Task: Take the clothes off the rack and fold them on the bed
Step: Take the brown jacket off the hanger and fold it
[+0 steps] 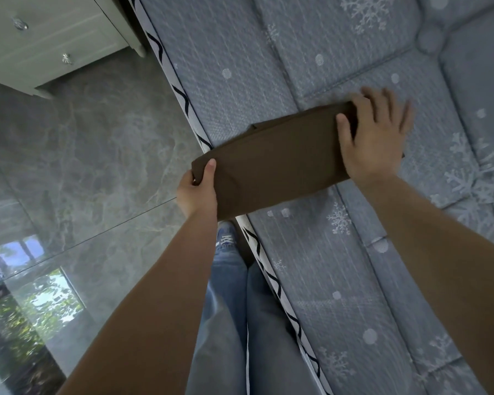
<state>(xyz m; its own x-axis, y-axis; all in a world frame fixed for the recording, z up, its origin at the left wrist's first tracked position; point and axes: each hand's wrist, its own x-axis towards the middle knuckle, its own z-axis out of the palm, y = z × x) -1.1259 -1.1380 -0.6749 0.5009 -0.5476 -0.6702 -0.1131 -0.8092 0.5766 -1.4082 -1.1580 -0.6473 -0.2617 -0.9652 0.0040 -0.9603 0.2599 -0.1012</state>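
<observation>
A folded brown garment point(280, 158) lies across the edge of the bed point(340, 280), a grey-blue mattress with a snowflake pattern. My left hand point(197, 192) grips the garment's near-left corner, thumb on top, where it hangs past the mattress edge. My right hand point(374, 135) lies over the far-right end of the garment, fingers spread and reaching past its edge onto the mattress. No rack is in view.
A glossy grey marble floor point(83, 166) fills the left side and reflects a window. A pale cabinet with drawer knobs point(46, 38) stands at the upper left beside the bed. My legs in blue jeans point(231, 309) stand against the mattress edge.
</observation>
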